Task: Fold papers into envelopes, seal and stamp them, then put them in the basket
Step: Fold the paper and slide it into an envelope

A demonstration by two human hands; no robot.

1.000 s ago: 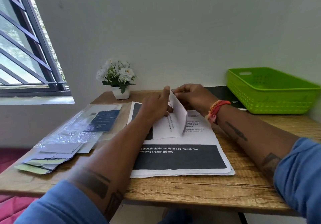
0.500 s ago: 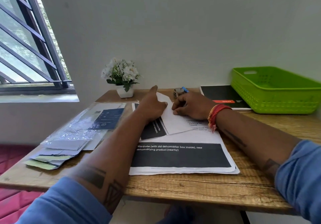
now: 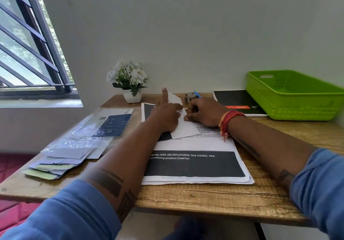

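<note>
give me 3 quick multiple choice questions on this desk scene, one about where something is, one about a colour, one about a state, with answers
1. Where does the flower pot stand?
A. at the far edge of the table, by the wall
B. inside the basket
C. on the window sill

2. What colour is the basket?
A. red
B. green
C. grey

3. What state is the sheet under the hands in?
A. rolled into a tube
B. crumpled into a ball
C. folded, pressed down on the paper stack

Answers:
1. A: the pot sits on the wooden table next to the wall, beyond the left hand.
2. B: its walls are bright green.
3. C: both the left hand and the right hand press the folded sheet flat on the paper stack.
</note>
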